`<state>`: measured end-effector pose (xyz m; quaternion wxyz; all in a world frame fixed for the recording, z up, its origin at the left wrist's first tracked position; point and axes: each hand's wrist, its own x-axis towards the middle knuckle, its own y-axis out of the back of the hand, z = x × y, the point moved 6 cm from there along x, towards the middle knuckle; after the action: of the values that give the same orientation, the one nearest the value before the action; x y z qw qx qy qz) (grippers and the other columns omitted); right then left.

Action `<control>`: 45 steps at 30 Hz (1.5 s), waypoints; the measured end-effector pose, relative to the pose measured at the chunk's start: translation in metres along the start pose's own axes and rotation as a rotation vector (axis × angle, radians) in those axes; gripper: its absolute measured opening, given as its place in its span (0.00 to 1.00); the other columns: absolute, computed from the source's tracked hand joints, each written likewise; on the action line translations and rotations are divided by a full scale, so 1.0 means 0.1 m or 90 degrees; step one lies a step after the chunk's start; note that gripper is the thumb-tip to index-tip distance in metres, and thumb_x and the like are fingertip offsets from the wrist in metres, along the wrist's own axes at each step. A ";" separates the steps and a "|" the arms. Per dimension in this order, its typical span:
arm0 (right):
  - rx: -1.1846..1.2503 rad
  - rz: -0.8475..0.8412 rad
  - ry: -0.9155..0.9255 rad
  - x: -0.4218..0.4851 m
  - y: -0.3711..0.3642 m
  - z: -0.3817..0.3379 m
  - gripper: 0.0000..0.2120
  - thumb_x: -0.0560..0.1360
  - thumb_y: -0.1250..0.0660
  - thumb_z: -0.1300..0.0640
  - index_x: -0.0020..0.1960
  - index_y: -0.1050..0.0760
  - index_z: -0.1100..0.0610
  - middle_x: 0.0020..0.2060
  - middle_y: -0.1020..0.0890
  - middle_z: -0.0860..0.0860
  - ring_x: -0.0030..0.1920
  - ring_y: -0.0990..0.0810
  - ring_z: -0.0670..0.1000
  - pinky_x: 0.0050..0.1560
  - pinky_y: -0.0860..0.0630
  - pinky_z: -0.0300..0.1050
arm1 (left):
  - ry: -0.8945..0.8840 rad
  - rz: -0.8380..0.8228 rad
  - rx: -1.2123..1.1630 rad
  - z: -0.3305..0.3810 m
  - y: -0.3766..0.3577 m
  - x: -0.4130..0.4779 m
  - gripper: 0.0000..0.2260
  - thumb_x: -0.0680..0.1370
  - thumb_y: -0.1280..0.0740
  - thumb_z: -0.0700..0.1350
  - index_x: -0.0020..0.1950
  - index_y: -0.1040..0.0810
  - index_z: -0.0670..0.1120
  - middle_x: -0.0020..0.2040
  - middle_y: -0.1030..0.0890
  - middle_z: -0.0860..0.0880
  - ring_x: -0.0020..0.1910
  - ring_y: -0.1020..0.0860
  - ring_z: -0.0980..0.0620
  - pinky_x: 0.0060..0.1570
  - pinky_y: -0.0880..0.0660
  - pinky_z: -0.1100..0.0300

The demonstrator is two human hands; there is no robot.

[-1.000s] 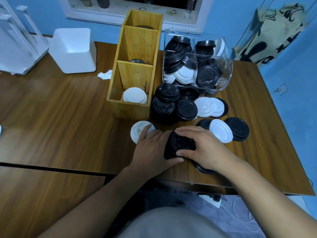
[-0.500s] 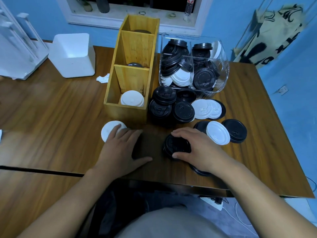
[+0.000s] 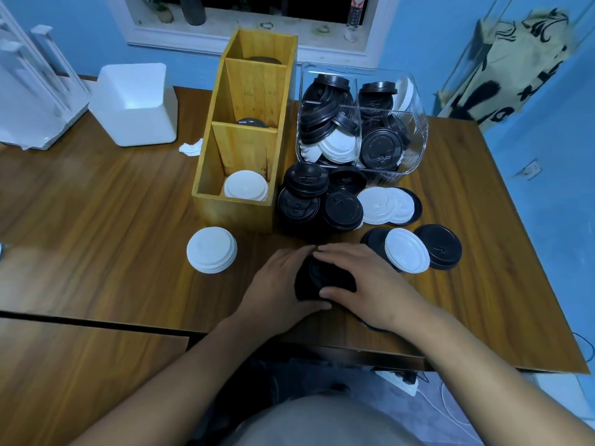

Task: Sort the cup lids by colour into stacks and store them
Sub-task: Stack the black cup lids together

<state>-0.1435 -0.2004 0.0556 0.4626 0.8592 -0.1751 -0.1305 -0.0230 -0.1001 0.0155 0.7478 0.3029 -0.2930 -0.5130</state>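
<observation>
Both hands close round a stack of black lids [image 3: 325, 278] near the table's front edge. My left hand [image 3: 277, 284] cups its left side, and my right hand [image 3: 363, 281] covers its top and right side, thumb at the front. A short stack of white lids [image 3: 212, 249] stands free to the left. Black lid stacks [image 3: 306, 197] crowd beside the wooden box [image 3: 238, 210], whose near compartment holds white lids [image 3: 246, 189]. Loose white and black lids [image 3: 407, 249] lie to the right. One more black lid [image 3: 370, 326] peeks out under my right wrist.
A clear plastic bin [image 3: 415, 136] at the back holds mixed black and white lids. A white container [image 3: 135, 104] and a white rack [image 3: 35, 91] stand at the back left. A crumpled tissue [image 3: 191, 148] lies by the box. The table's front edge [image 3: 467, 358] is close.
My left hand left the white lid stack and came back right onto the black stack. My right hand stayed on the black stack.
</observation>
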 end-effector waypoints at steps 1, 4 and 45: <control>-0.002 -0.003 0.005 0.01 0.00 0.00 0.30 0.76 0.27 0.45 0.75 0.30 0.46 0.73 0.30 0.42 0.72 0.35 0.47 0.75 0.38 0.45 | -0.001 0.001 -0.001 -0.01 -0.01 0.00 0.43 0.66 0.20 0.62 0.76 0.30 0.46 0.67 0.22 0.51 0.66 0.28 0.53 0.65 0.32 0.62; -0.055 -0.030 0.025 0.09 -0.01 -0.04 0.30 0.76 0.29 0.43 0.75 0.31 0.46 0.73 0.30 0.41 0.71 0.35 0.47 0.73 0.35 0.46 | -0.009 0.001 0.005 -0.01 -0.01 0.01 0.41 0.67 0.21 0.63 0.74 0.29 0.46 0.64 0.21 0.52 0.64 0.29 0.54 0.62 0.33 0.63; -0.051 -0.033 0.036 0.15 0.13 -0.02 0.37 0.73 0.25 0.43 0.78 0.35 0.45 0.75 0.31 0.42 0.75 0.34 0.43 0.75 0.37 0.41 | 0.044 0.041 -0.025 -0.06 0.01 0.04 0.43 0.66 0.21 0.64 0.75 0.31 0.49 0.65 0.23 0.54 0.66 0.31 0.55 0.62 0.34 0.64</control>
<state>-0.1314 -0.2113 0.0666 0.4978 0.8476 -0.1342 -0.1251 -0.0168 -0.1028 0.0128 0.7795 0.2963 -0.2662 -0.4834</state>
